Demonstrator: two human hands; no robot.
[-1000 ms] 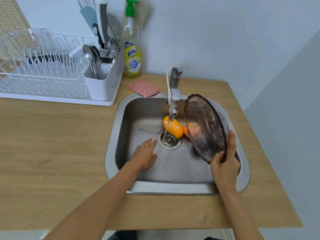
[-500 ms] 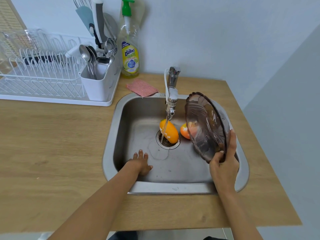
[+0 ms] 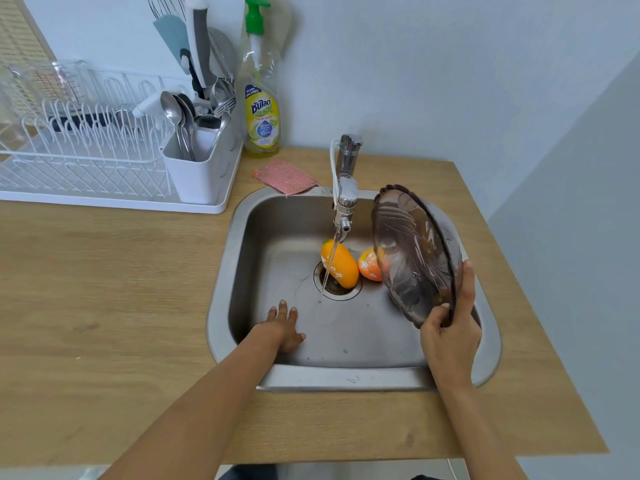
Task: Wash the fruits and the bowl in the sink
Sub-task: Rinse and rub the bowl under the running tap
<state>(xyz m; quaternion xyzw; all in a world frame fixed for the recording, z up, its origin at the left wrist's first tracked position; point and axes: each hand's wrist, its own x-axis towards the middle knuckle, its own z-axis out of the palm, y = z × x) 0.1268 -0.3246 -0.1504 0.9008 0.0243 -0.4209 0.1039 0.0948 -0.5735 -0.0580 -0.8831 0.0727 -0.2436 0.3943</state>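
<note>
A steel sink is set into the wooden counter. A thin stream of water runs from the tap onto a yellow-orange mango lying over the drain. An orange fruit sits just right of it, partly behind the bowl. My right hand grips the lower rim of a smoky glass bowl, tilted on edge over the sink's right side. My left hand rests inside the sink near the front left wall, fingers spread, holding nothing.
A pink scrub cloth lies behind the sink. A dish soap bottle stands against the wall. A white dish rack with a cutlery holder fills the back left. The counter's right edge runs close to the sink.
My left hand has drawn back from beside the drain toward the sink's front left. The mango has shifted slightly over the drain. The bowl stays held in the same tilt.
</note>
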